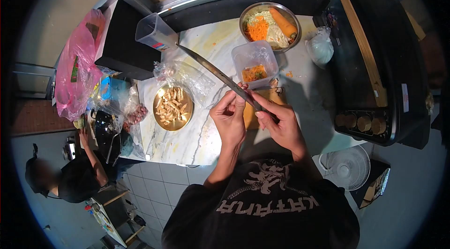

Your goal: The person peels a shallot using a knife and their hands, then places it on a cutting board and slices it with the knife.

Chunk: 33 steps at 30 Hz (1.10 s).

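Observation:
A long dark knife slants up to the left, its tip near a clear plastic container. My right hand is wrapped round the knife's handle end. Close beside the blade, my left hand pinches a small reddish piece, too small to name. Both hands are above the front of the marble counter, over a wooden cutting board. Just behind them stands a clear tub with orange pieces inside. Farther back, a steel bowl holds shredded orange and pale vegetables and a whole carrot.
A round metal plate of pale strips sits left, near crumpled plastic. A black oven and tied white bag stand right. Another person works at far left. A fan is below right.

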Each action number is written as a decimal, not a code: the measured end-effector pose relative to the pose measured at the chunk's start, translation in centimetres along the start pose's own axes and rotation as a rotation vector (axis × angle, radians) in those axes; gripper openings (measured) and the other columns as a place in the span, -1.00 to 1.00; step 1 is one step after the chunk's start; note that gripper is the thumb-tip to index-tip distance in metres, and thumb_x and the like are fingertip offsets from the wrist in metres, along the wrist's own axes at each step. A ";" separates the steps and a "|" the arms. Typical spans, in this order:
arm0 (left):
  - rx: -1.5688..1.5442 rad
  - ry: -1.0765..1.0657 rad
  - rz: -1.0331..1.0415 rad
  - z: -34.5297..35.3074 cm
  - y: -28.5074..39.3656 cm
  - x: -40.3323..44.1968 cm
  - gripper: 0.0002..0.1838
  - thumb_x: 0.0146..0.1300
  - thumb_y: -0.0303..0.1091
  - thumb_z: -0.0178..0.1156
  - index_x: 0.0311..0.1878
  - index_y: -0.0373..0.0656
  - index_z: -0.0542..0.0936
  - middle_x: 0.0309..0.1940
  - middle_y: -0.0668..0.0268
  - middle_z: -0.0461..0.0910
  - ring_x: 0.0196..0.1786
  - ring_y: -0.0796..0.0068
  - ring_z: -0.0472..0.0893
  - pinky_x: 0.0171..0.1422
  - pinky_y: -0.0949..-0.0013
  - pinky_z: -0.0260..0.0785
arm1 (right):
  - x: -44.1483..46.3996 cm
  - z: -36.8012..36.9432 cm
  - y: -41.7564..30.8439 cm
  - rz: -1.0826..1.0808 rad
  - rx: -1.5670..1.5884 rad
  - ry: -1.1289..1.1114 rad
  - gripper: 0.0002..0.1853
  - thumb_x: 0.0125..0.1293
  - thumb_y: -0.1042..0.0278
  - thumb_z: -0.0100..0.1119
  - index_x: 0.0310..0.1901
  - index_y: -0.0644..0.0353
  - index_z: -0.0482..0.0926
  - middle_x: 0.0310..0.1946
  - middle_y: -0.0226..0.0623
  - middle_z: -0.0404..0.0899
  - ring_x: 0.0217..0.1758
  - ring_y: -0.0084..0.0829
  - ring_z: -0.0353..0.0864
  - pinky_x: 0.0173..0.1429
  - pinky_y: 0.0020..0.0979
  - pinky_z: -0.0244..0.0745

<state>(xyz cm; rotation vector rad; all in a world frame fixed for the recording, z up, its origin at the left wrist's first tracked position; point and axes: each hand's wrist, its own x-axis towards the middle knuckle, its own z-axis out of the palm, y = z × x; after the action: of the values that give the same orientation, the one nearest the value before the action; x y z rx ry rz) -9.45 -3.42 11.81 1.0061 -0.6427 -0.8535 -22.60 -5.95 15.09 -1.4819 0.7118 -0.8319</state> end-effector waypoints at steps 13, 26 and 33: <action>0.035 -0.007 -0.023 -0.3 -0.6 0.1 -0.66 0.25 -0.39 0.23 0.02 -0.41 0.53 -0.06 0.03 0.59 0.00 0.38 0.57 0.19 0.30 0.35 | 0.2 -0.2 0.8 0.045 0.120 0.017 -0.53 0.34 0.56 0.02 0.29 0.25 0.31 -0.63 -0.47 0.32 -0.57 -0.68 0.26 -0.42 -0.59 0.27; 0.041 0.000 -0.008 -0.2 -0.1 0.1 -0.71 0.25 -0.49 0.20 0.02 -0.41 0.54 -0.09 0.05 0.60 -0.04 0.42 0.59 0.12 0.39 0.40 | 0.3 -0.1 0.5 0.041 0.160 -0.006 -0.57 0.36 0.55 -0.02 0.27 0.29 0.33 -0.59 -0.46 0.33 -0.56 -0.68 0.26 -0.44 -0.59 0.25; 0.044 0.007 -0.027 -0.3 -0.1 0.2 -0.70 0.25 -0.51 0.21 0.03 -0.41 0.54 -0.16 0.17 0.63 -0.16 0.60 0.58 -0.06 0.58 0.42 | 0.1 0.0 1.2 0.070 0.215 0.025 -0.58 0.37 0.51 0.01 0.25 0.31 0.34 -0.57 -0.47 0.33 -0.54 -0.68 0.26 -0.45 -0.60 0.24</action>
<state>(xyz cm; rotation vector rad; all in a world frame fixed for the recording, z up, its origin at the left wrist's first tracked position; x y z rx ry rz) -9.15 -3.48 11.61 1.0591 -0.6453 -0.8626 -22.52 -6.15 13.90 -1.2496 0.6679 -0.8470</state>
